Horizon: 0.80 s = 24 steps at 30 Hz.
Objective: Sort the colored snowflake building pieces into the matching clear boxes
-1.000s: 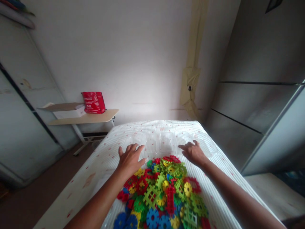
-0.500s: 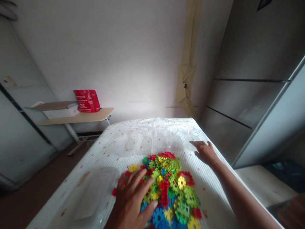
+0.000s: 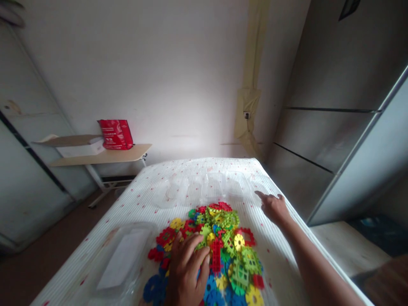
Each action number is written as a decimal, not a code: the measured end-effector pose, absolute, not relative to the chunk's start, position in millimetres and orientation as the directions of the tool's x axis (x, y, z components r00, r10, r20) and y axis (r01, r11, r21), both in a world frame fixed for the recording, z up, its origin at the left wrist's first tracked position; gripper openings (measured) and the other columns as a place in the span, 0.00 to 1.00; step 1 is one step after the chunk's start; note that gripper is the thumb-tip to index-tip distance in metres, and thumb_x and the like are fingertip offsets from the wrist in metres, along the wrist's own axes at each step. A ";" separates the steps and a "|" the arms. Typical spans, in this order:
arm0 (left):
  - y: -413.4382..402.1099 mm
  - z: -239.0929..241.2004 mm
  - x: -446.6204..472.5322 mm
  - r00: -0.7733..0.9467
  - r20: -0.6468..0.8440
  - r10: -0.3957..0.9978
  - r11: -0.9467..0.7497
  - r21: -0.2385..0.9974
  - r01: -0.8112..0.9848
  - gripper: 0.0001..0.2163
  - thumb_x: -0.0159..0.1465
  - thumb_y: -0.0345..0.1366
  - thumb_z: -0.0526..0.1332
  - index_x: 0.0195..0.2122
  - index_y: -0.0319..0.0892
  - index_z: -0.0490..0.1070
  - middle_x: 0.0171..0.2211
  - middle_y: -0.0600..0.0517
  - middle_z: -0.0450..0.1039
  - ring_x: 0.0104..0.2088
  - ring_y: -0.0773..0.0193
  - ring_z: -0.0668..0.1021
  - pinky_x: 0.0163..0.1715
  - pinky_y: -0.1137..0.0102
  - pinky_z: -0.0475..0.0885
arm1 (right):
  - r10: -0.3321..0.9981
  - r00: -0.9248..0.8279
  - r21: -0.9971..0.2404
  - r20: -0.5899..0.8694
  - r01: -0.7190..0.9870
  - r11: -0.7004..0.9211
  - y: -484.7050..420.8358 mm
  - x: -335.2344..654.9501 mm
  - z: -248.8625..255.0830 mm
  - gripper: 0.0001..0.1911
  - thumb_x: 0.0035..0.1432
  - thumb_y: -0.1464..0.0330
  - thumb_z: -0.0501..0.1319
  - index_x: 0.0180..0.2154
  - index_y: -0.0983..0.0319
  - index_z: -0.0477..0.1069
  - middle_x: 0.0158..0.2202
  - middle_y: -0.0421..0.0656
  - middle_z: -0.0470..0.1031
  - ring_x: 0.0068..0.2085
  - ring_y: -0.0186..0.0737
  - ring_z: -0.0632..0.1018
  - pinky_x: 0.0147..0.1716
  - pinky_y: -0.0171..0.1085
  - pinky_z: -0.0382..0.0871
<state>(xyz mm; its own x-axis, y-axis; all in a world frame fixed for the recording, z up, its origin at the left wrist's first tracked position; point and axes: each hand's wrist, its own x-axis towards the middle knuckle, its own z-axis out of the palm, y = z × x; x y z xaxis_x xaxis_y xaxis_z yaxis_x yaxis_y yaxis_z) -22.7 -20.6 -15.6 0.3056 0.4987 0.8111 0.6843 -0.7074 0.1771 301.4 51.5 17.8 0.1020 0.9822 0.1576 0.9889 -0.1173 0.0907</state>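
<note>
A heap of toy building pieces (image 3: 225,221) in red, yellow, green and blue lies on the bed, with flower-shaped discs and square lattice pieces among them. My left hand (image 3: 188,267) rests on the heap's left side, fingers loosely bent and apart, beside a long red piece (image 3: 216,257). No piece shows in its grasp, though what lies beneath the palm is hidden. Farther out, my right hand (image 3: 274,207) has its index finger stretched out by the rightmost clear plastic container (image 3: 259,187). It is open and holds nothing I can see.
Several transparent containers (image 3: 213,187) stand in a row beyond the heap. At the left lies a larger clear plastic box (image 3: 121,255) with a white sheet. A small table (image 3: 134,153) bears a red bag (image 3: 115,135) and a white box (image 3: 81,148). Cabinets flank the bed.
My left hand has slid slightly right, its fingers more bent and closer together, uncovering red and blue pieces on its left. My right hand has drawn back a little from the rightmost container.
</note>
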 end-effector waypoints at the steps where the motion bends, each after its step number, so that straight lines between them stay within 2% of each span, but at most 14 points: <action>1: -21.0 -15.4 -22.7 0.303 0.814 0.496 -0.713 0.182 0.678 0.08 0.62 0.28 0.55 0.37 0.45 0.73 0.43 0.49 0.73 0.46 0.61 0.74 0.61 0.56 0.55 | 0.981 0.095 0.085 0.172 0.990 -0.110 50.6 300.0 18.9 0.29 0.55 0.75 0.52 0.59 0.59 0.61 0.44 0.51 0.77 0.46 0.49 0.75 0.51 0.56 0.55; 4: -21.2 -15.0 -23.5 0.299 0.820 0.488 -0.723 0.188 0.665 0.09 0.61 0.26 0.56 0.37 0.44 0.72 0.44 0.49 0.73 0.47 0.60 0.74 0.61 0.56 0.55 | 0.956 0.052 0.067 0.288 0.995 -0.074 52.6 291.3 23.9 0.27 0.55 0.71 0.56 0.57 0.59 0.62 0.55 0.52 0.70 0.53 0.53 0.70 0.50 0.58 0.56; 6: -20.7 -15.5 -24.5 0.296 0.820 0.490 -0.723 0.193 0.663 0.09 0.61 0.26 0.56 0.38 0.44 0.72 0.44 0.48 0.73 0.47 0.60 0.73 0.60 0.56 0.56 | 0.932 -0.014 0.062 0.363 0.998 -0.010 58.3 281.9 26.8 0.24 0.56 0.71 0.56 0.56 0.60 0.64 0.56 0.51 0.68 0.54 0.53 0.68 0.51 0.58 0.55; 11: -19.4 -18.4 -25.6 0.299 0.816 0.495 -0.721 0.193 0.666 0.10 0.60 0.25 0.55 0.37 0.44 0.72 0.43 0.49 0.73 0.47 0.60 0.73 0.58 0.57 0.58 | 0.910 -0.195 0.072 0.366 0.981 0.181 81.5 257.1 24.5 0.20 0.60 0.73 0.53 0.54 0.60 0.66 0.50 0.50 0.74 0.52 0.48 0.70 0.55 0.58 0.49; 16: -18.6 -19.8 -27.2 0.293 0.814 0.502 -0.711 0.196 0.675 0.10 0.60 0.26 0.55 0.37 0.45 0.72 0.42 0.50 0.73 0.46 0.61 0.74 0.59 0.58 0.58 | 0.929 -0.206 0.110 0.309 0.978 0.180 93.5 255.6 17.6 0.20 0.63 0.74 0.48 0.54 0.59 0.68 0.38 0.48 0.78 0.43 0.46 0.74 0.54 0.58 0.48; 24: -19.4 -20.2 -27.5 0.299 0.801 0.519 -0.716 0.217 0.663 0.09 0.60 0.25 0.55 0.37 0.45 0.71 0.42 0.49 0.73 0.46 0.61 0.74 0.58 0.57 0.59 | 0.924 -0.217 0.136 0.314 0.974 0.182 86.5 268.8 14.8 0.20 0.64 0.73 0.47 0.52 0.56 0.71 0.38 0.48 0.77 0.42 0.45 0.73 0.53 0.55 0.48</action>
<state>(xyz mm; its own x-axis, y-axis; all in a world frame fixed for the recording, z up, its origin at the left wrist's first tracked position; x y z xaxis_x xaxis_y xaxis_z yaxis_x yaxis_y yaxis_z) -27.5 -19.4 -20.2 0.2987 0.5195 0.8006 0.6630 -0.7163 0.2175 268.8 86.5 14.8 -0.2171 0.9244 0.3138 0.9737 0.1824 0.1364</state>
